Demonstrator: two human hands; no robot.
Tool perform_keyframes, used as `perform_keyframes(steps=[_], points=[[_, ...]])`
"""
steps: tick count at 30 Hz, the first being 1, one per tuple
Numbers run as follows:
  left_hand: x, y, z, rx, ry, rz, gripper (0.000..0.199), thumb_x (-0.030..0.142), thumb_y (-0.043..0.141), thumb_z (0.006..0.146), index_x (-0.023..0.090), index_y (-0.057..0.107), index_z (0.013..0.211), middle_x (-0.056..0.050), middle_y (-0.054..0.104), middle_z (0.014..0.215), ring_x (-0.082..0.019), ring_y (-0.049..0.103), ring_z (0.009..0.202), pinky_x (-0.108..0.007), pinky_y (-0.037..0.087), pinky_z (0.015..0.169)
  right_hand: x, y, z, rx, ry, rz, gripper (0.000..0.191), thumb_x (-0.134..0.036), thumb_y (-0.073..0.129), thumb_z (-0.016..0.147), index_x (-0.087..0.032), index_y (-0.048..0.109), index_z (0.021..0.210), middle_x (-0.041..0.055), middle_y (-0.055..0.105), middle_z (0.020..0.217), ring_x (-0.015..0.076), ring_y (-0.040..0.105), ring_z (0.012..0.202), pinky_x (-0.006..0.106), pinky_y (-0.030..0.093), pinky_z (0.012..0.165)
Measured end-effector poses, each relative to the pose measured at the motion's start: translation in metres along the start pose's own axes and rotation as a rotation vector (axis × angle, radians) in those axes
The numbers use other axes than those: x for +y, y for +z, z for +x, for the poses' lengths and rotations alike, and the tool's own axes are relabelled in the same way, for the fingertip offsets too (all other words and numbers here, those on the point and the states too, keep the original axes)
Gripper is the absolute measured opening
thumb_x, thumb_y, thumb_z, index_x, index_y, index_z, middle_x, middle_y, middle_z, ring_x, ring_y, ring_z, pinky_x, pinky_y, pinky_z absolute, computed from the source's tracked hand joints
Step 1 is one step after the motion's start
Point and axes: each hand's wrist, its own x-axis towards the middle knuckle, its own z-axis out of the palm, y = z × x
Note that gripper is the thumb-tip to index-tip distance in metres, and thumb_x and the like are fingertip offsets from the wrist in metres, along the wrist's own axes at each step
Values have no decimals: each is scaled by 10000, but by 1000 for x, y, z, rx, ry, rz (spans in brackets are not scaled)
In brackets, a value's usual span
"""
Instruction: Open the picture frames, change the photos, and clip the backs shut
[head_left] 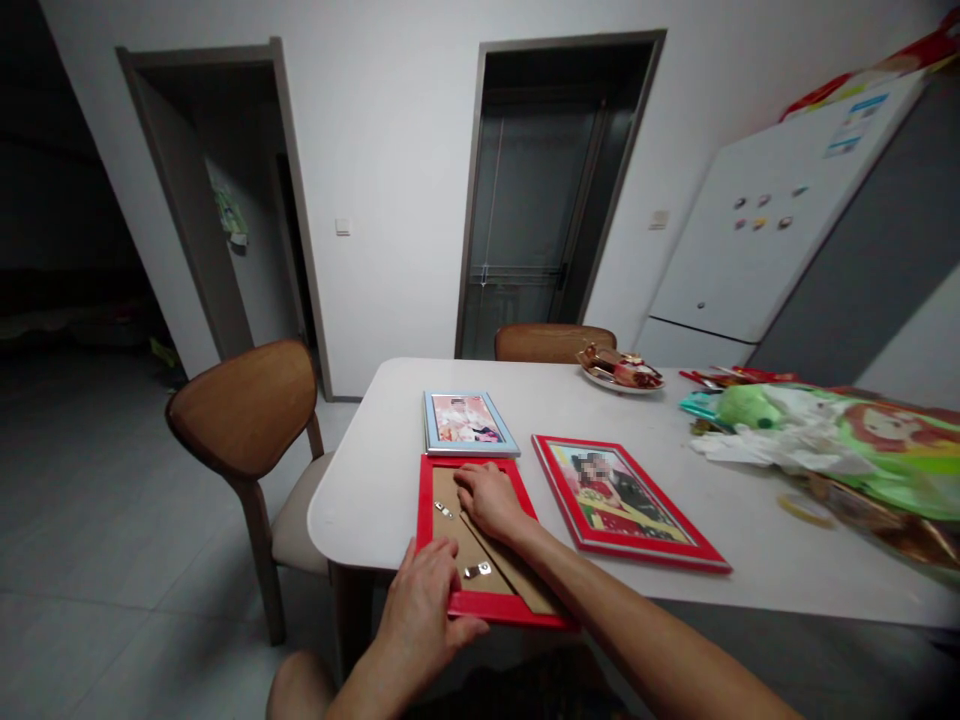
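Observation:
A red picture frame point(425, 510) lies back side up at the near edge of the table, its brown backing board point(455, 540) and metal clips showing. My left hand point(426, 600) grips the frame's lower left corner, thumb on the near edge. My right hand point(489, 500) rests on the upper part of the backing, fingers bent and close together; whether they hold anything is hidden. A blue frame point(430, 425) with a photo touches or nearly touches the far edge of the red one. To the right, another red frame point(559, 490) lies photo side up.
On the white table point(360, 480) are a plate point(645, 387) of wrapped items, a roll of tape point(806, 510) and a heap of green and white packaging point(795, 425). Wooden chairs stand at the left point(247, 410) and far side point(555, 343).

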Motion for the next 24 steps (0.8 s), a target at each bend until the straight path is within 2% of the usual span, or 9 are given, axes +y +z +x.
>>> perform_keyframes(steps=[3, 6, 10, 13, 16, 20, 22, 24], points=[[-1, 1, 0, 13, 11, -1, 495, 293, 738, 509, 149, 559, 948, -134, 522, 1166, -274, 444, 1102, -481, 277, 972, -2, -4, -4, 11, -21, 21, 259, -256, 403, 785, -208, 604, 941, 49, 593, 992, 191, 467, 880, 275, 307, 734], [-1, 0, 0, 23, 19, -8, 426, 280, 738, 505, 162, 571, 879, -125, 517, 1174, -270, 442, 1104, -481, 281, 968, 0, -13, -20, 43, -44, 96, 296, -304, 415, 780, -186, 586, 990, 73, 566, 1022, 182, 468, 908, 262, 310, 762], [2, -1, -1, 23, 14, -17, 366, 264, 723, 526, 171, 567, 844, -117, 518, 1172, -269, 437, 1108, -487, 275, 969, 6, -27, -53, -35, -37, 127, 317, -412, 495, 705, -183, 616, 887, 79, 566, 893, 184, 493, 819, 258, 339, 695], [4, -1, -2, 5, 2, -31, 400, 273, 703, 555, 158, 552, 907, -137, 503, 1184, -273, 417, 1127, -496, 256, 976, 5, -32, -68, -54, -19, 148, 304, -340, 535, 661, -187, 606, 914, 77, 560, 879, 183, 502, 802, 261, 356, 688], [3, 0, -2, 1, -6, -54, 483, 255, 697, 556, 139, 521, 990, -165, 431, 1247, -281, 365, 1167, -499, 235, 986, 2, -34, -67, -42, 40, 224, 372, -224, 528, 629, -164, 582, 992, 92, 573, 916, 186, 515, 843, 265, 371, 723], [2, 0, 0, 45, -44, -184, 605, 261, 676, 572, 119, 443, 1112, -185, 301, 1326, -283, 278, 1217, -468, 246, 991, 6, -41, -57, -26, 59, 276, 447, -188, 553, 576, -135, 575, 1020, 107, 586, 955, 200, 521, 879, 283, 381, 771], [4, -3, 4, 104, -89, -300, 579, 268, 619, 632, 118, 401, 1147, -179, 308, 1323, -264, 287, 1215, -437, 260, 990, 7, -48, -55, 23, 54, 277, 424, -188, 552, 579, -130, 585, 998, 105, 586, 955, 199, 518, 882, 292, 379, 794], [5, -7, 11, 166, -130, -446, 508, 263, 535, 703, 129, 364, 1162, -156, 393, 1268, -235, 367, 1168, -411, 294, 972, 5, -56, -55, 82, 38, 285, 399, -195, 554, 589, -139, 588, 983, 94, 582, 942, 195, 513, 880, 295, 382, 795]])
